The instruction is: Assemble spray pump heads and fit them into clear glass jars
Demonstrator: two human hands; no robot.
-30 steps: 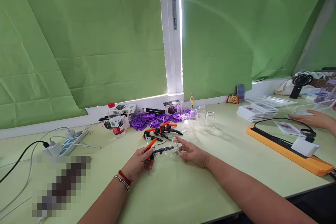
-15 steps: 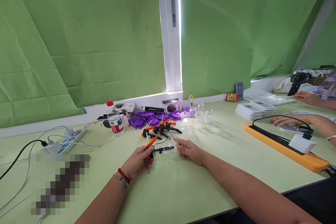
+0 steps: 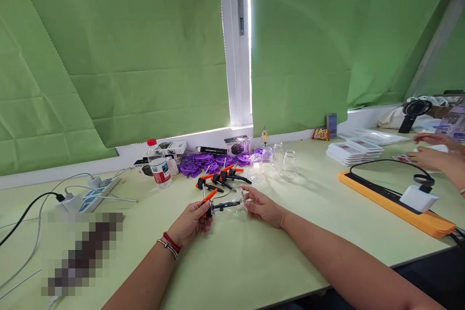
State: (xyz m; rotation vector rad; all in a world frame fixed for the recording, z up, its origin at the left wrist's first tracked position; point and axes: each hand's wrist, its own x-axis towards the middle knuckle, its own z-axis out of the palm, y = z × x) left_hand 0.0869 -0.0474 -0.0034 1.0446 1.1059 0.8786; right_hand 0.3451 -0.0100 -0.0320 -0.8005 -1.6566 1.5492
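Note:
My left hand [image 3: 194,218] is closed on a black pump head with an orange lever [image 3: 208,196]. The black stem of the pump head reaches sideways into a clear glass jar [image 3: 237,210]. At the base of the jar is my right hand [image 3: 264,208], its fingers curled around the glass. Just beyond lie several more pump heads [image 3: 227,178], black with orange levers. Several clear glass jars [image 3: 288,164] stand behind my right hand. Purple plastic parts [image 3: 194,164] are heaped at the back.
A red-capped water bottle [image 3: 159,164] stands back left, near a white power strip [image 3: 101,196] with cables. To the right lie an orange-and-black power strip [image 3: 385,203] and stacked white cards [image 3: 347,152]. A co-worker's hands [image 3: 432,155] hold a white item at far right.
My hands stay nearly still around the jar and pump head, and the stem sits slightly farther into the jar. The co-worker's hands have come together and lifted a white item.

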